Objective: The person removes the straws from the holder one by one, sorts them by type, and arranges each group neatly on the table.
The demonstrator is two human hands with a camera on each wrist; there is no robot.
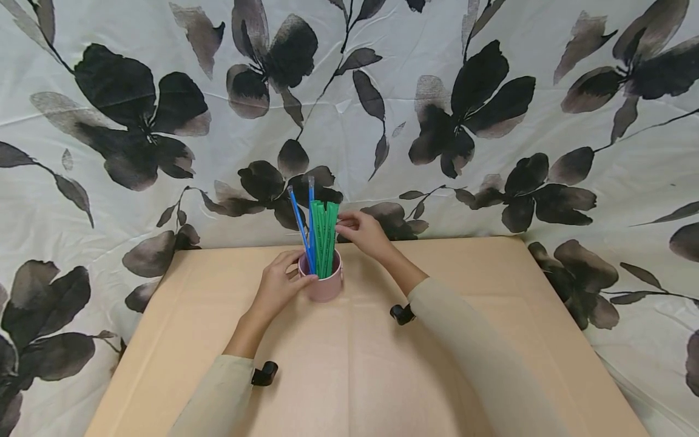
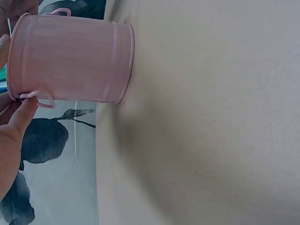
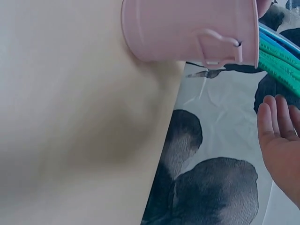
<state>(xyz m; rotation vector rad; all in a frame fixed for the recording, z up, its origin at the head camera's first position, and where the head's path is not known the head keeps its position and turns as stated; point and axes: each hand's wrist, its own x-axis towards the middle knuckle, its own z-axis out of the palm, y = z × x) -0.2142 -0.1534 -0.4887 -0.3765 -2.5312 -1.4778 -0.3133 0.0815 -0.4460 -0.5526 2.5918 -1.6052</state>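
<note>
A pink metal pail (image 1: 326,291) with small side handles stands upright near the table's far edge. Upright in it are several slim green sticks (image 1: 326,233) and two thin blue sticks (image 1: 299,218), one with a greyish tip. My left hand (image 1: 278,285) grips the pail at its left rim; in the left wrist view the thumb (image 2: 26,115) presses the side handle (image 2: 44,98), other fingers partly hidden behind. My right hand (image 1: 367,233) is beside the upper part of the green sticks. From the right wrist view, its fingers (image 3: 276,115) lie apart from them, lightly bent and holding nothing.
A tan covered table (image 1: 349,376) with faint fold lines spreads before me. Behind it hangs a white cloth (image 1: 349,121) printed with dark flowers. Small black devices (image 1: 264,373) sit at both sleeve cuffs.
</note>
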